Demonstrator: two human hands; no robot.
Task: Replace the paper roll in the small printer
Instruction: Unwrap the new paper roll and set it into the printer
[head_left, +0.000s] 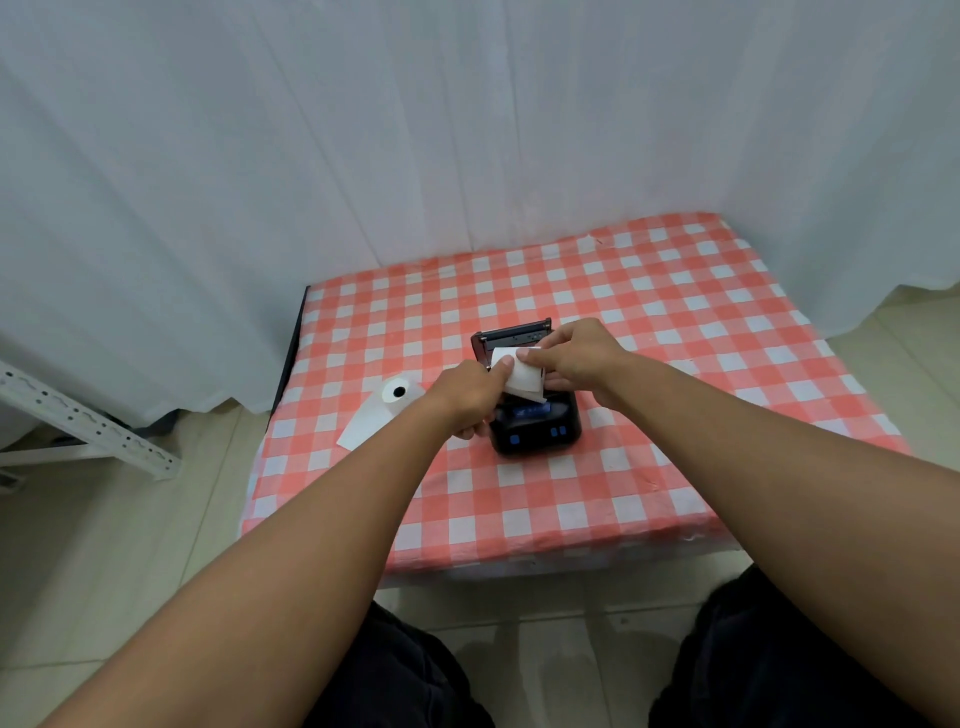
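Nearest the camera, dark trouser knees (415, 670) frame a strip of pale tiled floor (104, 545), and two bare forearms reach out over a low table under a red-and-white checked cloth (649, 467). On the cloth sits the black printer (537, 434), blue buttons toward the person, its lid (511, 332) tipped up at the far end. Both hands meet just above it: the left hand (470, 397) pinches the near left edge of a white paper strip (522, 376), and the right hand (582, 358) pinches its far side between thumb and fingers. Left of the printer, apart from it, a paper roll (397, 391) rests on the cloth with a loose tail trailing toward the table's left edge. Beyond, white curtains (467, 130) hang behind the table, and a perforated metal bar (88, 421) lies on the floor at far left.
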